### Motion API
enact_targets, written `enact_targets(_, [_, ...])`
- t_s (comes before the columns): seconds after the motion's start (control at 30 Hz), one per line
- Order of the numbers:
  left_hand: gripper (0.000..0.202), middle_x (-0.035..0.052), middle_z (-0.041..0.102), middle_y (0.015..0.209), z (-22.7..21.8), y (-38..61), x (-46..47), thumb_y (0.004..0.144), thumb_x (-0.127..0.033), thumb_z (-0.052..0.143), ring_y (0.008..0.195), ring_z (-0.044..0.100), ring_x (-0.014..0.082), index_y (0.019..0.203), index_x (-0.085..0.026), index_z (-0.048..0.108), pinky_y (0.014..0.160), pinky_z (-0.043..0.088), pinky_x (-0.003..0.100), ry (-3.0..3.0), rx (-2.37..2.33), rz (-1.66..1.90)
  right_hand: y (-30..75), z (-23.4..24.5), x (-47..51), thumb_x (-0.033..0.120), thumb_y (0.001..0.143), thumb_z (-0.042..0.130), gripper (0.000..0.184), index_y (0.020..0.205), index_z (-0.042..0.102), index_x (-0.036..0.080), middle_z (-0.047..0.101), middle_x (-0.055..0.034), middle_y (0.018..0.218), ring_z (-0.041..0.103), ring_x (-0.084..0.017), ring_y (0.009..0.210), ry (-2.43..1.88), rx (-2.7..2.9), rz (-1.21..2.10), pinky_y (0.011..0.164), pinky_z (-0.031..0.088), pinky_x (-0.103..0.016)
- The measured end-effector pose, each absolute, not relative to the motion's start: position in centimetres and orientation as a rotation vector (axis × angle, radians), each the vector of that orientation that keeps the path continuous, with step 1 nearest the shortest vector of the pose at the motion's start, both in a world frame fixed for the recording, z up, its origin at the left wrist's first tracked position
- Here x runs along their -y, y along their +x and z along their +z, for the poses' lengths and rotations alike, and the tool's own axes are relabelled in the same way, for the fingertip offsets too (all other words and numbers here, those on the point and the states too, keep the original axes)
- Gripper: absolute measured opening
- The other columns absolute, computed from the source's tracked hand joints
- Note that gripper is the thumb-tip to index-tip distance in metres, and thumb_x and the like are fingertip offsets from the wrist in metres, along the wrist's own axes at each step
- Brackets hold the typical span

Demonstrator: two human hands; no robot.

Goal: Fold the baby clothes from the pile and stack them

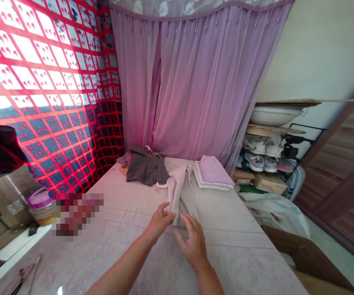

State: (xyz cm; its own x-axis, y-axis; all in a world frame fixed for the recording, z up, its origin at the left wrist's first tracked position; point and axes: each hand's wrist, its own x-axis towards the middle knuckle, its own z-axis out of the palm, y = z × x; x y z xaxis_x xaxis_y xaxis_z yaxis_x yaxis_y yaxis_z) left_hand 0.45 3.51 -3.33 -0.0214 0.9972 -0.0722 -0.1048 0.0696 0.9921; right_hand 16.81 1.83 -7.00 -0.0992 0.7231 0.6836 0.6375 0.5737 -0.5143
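A pale grey-white garment [177,186], long and narrow like trousers folded lengthwise, lies on the bed [118,254] in front of me. My left hand [162,219] pinches its near left edge between thumb and fingers. Beside it, my right hand [192,239] is curved with thumb and fingers apart, close to the garment's near right end; whether it touches the cloth I cannot tell. Farther back on the left lies a crumpled dark grey garment [146,166] with a light scalloped trim. To the right is a stack of folded lilac and white clothes [212,170].
Purple curtains [195,90] hang behind the bed, and a red-checked cloth [72,102] hangs at left. A shoe rack [258,153] and an open cardboard box [309,254] stand at right. A purple-lidded tub [39,205] is left of the bed.
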Motion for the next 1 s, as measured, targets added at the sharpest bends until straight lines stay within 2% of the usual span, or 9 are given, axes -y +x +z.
enact_targets(0.07, [0.069,-0.0039,0.062,0.063,-2.7,1.1,-3.2,0.070,-0.034,0.071,0.056,0.055,0.0098,0.129,-0.014,0.043,0.060,0.040,0.023,1.027,-1.061,1.200,15.6,-7.2,-1.4,0.042,0.078,0.059,0.053,0.126,0.056,0.020,0.063,-0.0119,0.120,0.058,-0.026,0.110,-1.144,1.779,0.233,0.095,0.046,-0.041])
enact_targets(0.17, [0.074,0.0026,0.069,0.075,-2.3,1.2,-3.4,0.072,-0.034,0.069,0.066,0.060,0.0121,0.136,-0.012,0.037,0.067,0.044,0.025,1.098,-1.021,1.090,14.9,-7.6,-1.8,0.046,0.081,0.052,0.048,0.120,0.061,0.018,0.068,-0.0125,0.111,0.063,-0.025,0.101,-1.239,1.568,0.466,0.088,0.050,-0.037])
enact_targets(0.33, [0.056,0.0078,0.069,0.100,-1.6,0.2,-4.3,0.082,-0.017,0.050,0.090,0.063,0.0166,0.138,-0.021,0.042,0.083,0.048,0.034,1.580,-1.218,1.039,15.9,-6.3,-2.7,0.045,0.079,0.047,0.039,0.098,0.068,0.018,0.071,-0.0091,0.099,0.063,-0.023,0.095,-1.198,1.326,0.730,0.085,0.048,-0.033])
enact_targets(0.43, [0.058,0.0079,0.051,0.137,0.2,-0.4,-4.7,0.077,-0.004,0.046,0.126,0.045,0.0227,0.127,-0.030,0.056,0.104,0.037,0.043,2.239,-1.283,0.896,16.5,-4.5,-2.1,0.041,0.076,0.047,0.032,0.085,0.067,0.018,0.068,-0.0041,0.082,0.060,-0.019,0.078,-1.151,1.290,0.883,0.072,0.047,-0.028])
enact_targets(0.53, [0.053,0.0044,0.032,0.151,2.3,-0.3,-5.3,0.074,-0.004,0.053,0.140,0.024,0.0300,0.117,-0.034,0.063,0.110,0.024,0.054,2.733,-1.220,0.510,17.2,-2.1,-0.9,0.038,0.075,0.047,0.025,0.075,0.063,0.019,0.055,0.0020,0.062,0.048,-0.014,0.059,-1.090,1.365,1.068,0.056,0.039,-0.023])
enact_targets(0.63, [0.030,0.0038,0.036,0.150,3.2,-0.1,-6.3,0.073,-0.014,0.063,0.140,0.022,0.0329,0.097,-0.030,0.071,0.111,0.016,0.059,2.987,-1.121,0.188,18.5,0.6,0.3,0.037,0.075,0.050,0.021,0.072,0.060,0.019,0.043,0.0057,0.053,0.036,-0.010,0.050,-1.030,1.399,1.289,0.049,0.030,-0.021])
enact_targets(0.77, [0.009,0.0048,0.055,0.135,1.9,-1.3,-7.4,0.074,-0.021,0.064,0.137,0.030,0.0308,0.077,-0.024,0.072,0.113,0.009,0.056,3.182,-1.008,-0.052,21.7,3.3,1.0,0.039,0.073,0.058,0.021,0.071,0.057,0.019,0.045,0.0058,0.055,0.037,-0.009,0.050,-0.994,1.264,1.428,0.048,0.028,-0.020])
enact_targets(0.9, [0.014,0.0025,0.069,0.113,0.2,-3.4,-6.9,0.076,-0.017,0.059,0.129,0.042,0.0260,0.081,-0.023,0.071,0.114,0.009,0.051,3.166,-0.973,-0.143,25.0,2.5,-0.1,0.052,0.070,0.062,0.033,0.078,0.059,0.019,0.054,0.0037,0.060,0.047,-0.012,0.054,-1.130,1.118,1.237,0.052,0.037,-0.022])
enact_targets(1.0, [0.016,0.0049,0.072,0.097,0.4,-4.0,-6.1,0.078,-0.020,0.056,0.115,0.055,0.0232,0.088,-0.020,0.068,0.112,0.019,0.046,3.090,-1.086,-0.109,26.7,-0.2,-1.3,0.056,0.065,0.062,0.043,0.088,0.064,0.019,0.066,-0.0033,0.079,0.060,-0.021,0.074,-1.457,1.307,0.983,0.067,0.045,-0.028])
